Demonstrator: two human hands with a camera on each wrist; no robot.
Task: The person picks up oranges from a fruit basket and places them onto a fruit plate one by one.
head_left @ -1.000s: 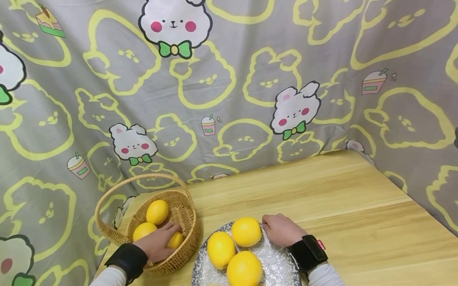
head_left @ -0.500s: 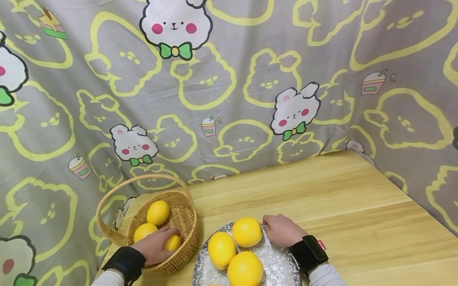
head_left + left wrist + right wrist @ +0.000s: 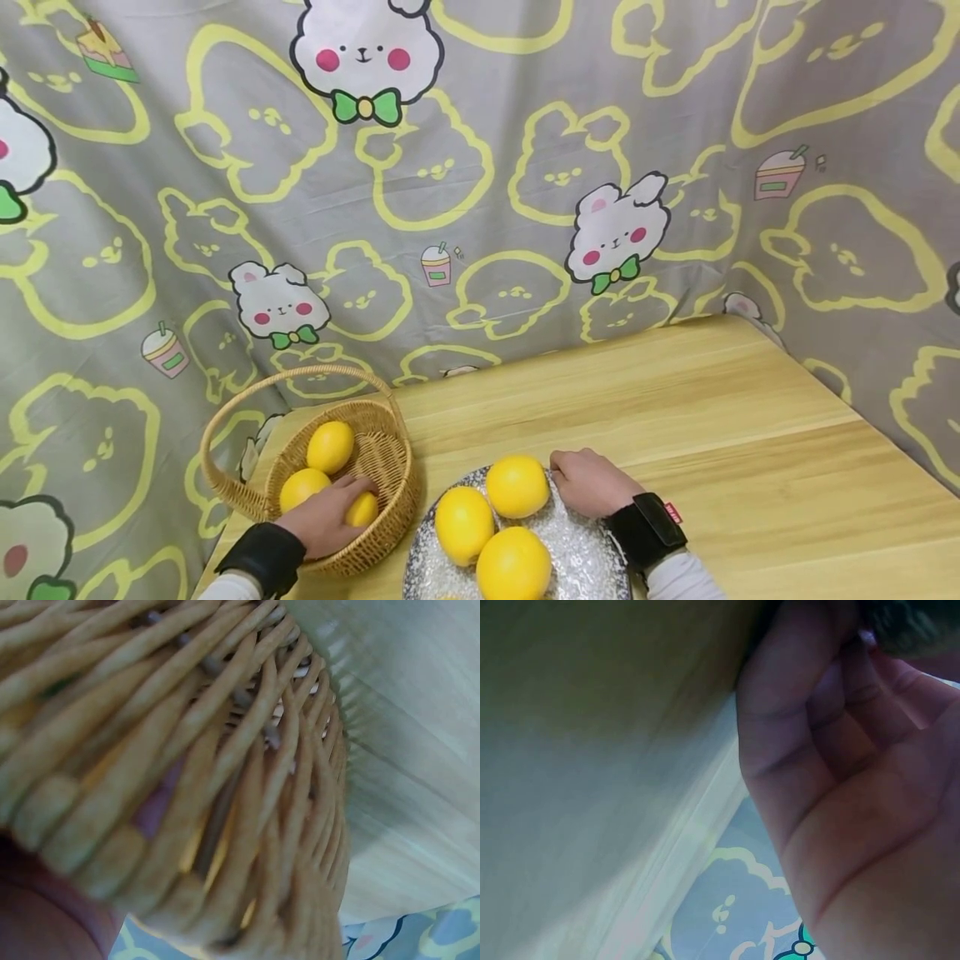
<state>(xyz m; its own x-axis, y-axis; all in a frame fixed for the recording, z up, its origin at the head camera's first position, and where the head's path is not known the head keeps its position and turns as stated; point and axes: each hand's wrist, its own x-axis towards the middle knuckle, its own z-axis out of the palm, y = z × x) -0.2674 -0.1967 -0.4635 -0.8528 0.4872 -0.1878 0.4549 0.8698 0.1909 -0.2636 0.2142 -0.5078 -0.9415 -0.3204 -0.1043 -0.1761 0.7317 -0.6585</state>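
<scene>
From where I sit, I see the left hand [image 3: 326, 518] reaching into a tan woven wicker basket [image 3: 402, 510], its fingers [image 3: 360, 485] spread just wide enough to hold a smooth, oval yellow fruit [image 3: 363, 509] between them and the thumb. Two more yellow fruits [image 3: 330, 446] lie in the basket, one against that hand, the other beyond its fingers. The right hand [image 3: 595, 483] has its fingers [image 3: 795, 712] curled in, gripping the edge of a round, speckled grey plate [image 3: 585, 554] with a dark rim. Just beside those fingers, on the plate, sit three large yellow fruits [image 3: 513, 565], with a sliver of another at my bottom edge. Past both hands stretches the pale wood-grain surface [image 3: 712, 425].
</scene>
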